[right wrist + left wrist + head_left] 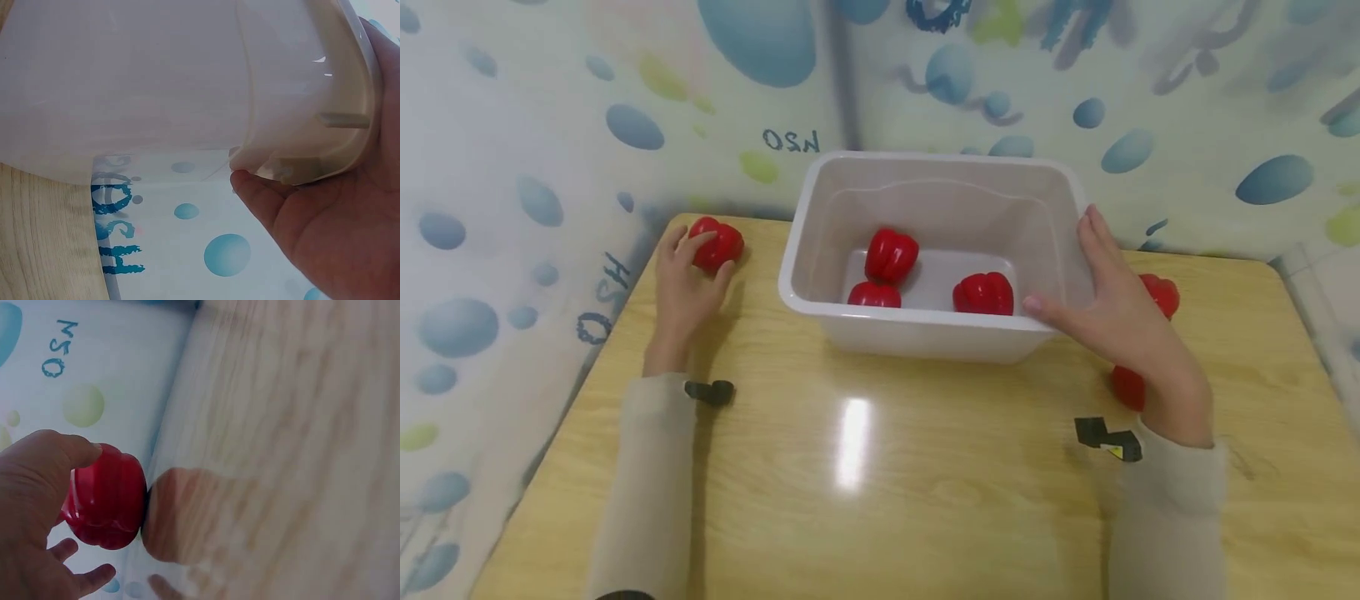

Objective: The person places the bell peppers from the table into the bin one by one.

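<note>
At the back left of the table, my left hand (pixel 688 287) is around a red bell pepper (pixel 722 243), its fingers curved over the top. In the left wrist view, the thumb overlaps the upper part of the pepper (pixel 107 497), and two fingers spread out below it. My right hand (pixel 1123 312) grips the right end of a white plastic tub (pixel 925 333), thumb on the front rim and fingers along the outer side. The right wrist view shows the tub's side wall (pixel 137 81) close up beside the hand (pixel 337 231). Several red bell peppers (pixel 892 256) lie inside the tub.
To the right of the tub, partly hidden by the right hand and wrist, are a red pepper (pixel 1161 293) and another red one (pixel 1127 387). The wooden table (pixel 887 500) meets a patterned wall (pixel 700 100) at its back and left edges.
</note>
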The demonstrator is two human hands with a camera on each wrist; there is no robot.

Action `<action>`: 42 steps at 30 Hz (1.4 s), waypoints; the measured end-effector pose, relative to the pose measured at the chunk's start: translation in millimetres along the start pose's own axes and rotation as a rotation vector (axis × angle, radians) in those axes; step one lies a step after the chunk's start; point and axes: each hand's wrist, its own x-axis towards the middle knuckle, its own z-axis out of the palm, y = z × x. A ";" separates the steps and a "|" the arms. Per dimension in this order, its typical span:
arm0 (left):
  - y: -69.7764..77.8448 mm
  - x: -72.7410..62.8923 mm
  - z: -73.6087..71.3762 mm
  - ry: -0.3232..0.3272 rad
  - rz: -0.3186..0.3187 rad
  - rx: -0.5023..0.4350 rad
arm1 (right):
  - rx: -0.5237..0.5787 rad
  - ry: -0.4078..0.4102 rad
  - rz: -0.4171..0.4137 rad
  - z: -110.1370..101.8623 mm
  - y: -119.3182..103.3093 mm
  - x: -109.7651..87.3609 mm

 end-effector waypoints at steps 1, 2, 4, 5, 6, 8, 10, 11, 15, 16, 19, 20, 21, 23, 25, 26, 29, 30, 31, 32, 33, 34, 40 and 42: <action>-2.1 2.1 1.9 -0.001 0.010 -0.012 | 0.001 -0.002 0.003 0.1 0.0 -0.4; -3.8 4.0 3.2 -0.008 0.017 -0.022 | -0.002 -0.004 0.006 0.4 0.1 -0.9; -6.5 7.0 4.1 -0.029 0.018 -0.038 | 0.002 -0.003 0.004 1.5 0.2 -0.8; -7.6 8.6 4.2 -0.039 0.015 -0.040 | 0.002 -0.002 0.003 2.2 0.3 -0.6; -8.5 10.5 4.3 -0.050 0.015 -0.039 | 0.002 0.000 0.002 2.8 0.5 -0.4; -9.5 14.4 4.8 -0.075 0.013 -0.025 | -0.001 0.005 0.002 3.4 1.0 -0.5; -10.0 18.9 7.2 -0.088 0.025 -0.026 | -0.002 0.013 0.002 2.8 1.8 -1.1; -10.3 21.0 8.7 -0.094 0.028 -0.033 | -0.004 0.013 0.005 2.3 2.5 -1.7; -10.6 28.6 13.3 -0.123 0.030 -0.059 | -0.010 0.024 0.002 0.0 4.8 -3.5; -10.7 30.6 14.0 -0.128 0.033 -0.062 | -0.012 0.026 0.001 0.0 5.1 -3.5; -10.5 36.4 14.5 -0.139 0.022 -0.048 | -0.005 0.033 -0.013 0.9 5.2 -3.2; -10.5 38.2 14.5 -0.142 0.015 -0.044 | -0.002 0.034 -0.017 1.6 5.0 -2.8; -10.7 39.8 14.5 -0.145 0.006 -0.036 | 0.002 0.036 -0.021 2.1 4.6 -2.5; -10.4 42.5 14.4 -0.147 -0.011 -0.031 | 0.011 0.041 -0.028 2.9 3.8 -2.4; -10.1 44.0 15.4 -0.137 -0.015 -0.027 | 0.013 0.042 -0.030 3.3 3.1 -1.9; -9.8 44.2 16.1 -0.126 -0.013 -0.032 | 0.014 0.040 -0.029 3.4 2.8 -1.6; -8.3 42.0 20.3 -0.097 -0.040 -0.070 | 0.004 0.031 -0.020 3.2 2.5 -0.7; -7.8 40.9 21.9 -0.086 -0.052 -0.086 | -0.003 0.028 -0.016 3.0 2.5 -0.4; -7.5 39.7 23.4 -0.075 -0.063 -0.101 | -0.008 0.025 -0.012 2.8 2.5 -0.2; -7.2 38.6 24.9 -0.067 -0.078 -0.115 | -0.013 0.023 -0.009 2.8 2.5 -0.1; -7.0 37.6 26.3 -0.059 -0.092 -0.123 | -0.018 0.021 -0.006 2.7 2.4 0.0; -6.9 36.6 27.6 -0.051 -0.101 -0.127 | -0.021 0.019 -0.004 2.7 2.7 0.0; -5.7 33.4 31.1 0.041 -0.113 -0.162 | -0.022 0.019 -0.001 2.8 2.6 -0.2; -4.9 32.7 30.6 0.063 -0.107 -0.161 | -0.014 0.017 0.001 2.5 2.3 -0.4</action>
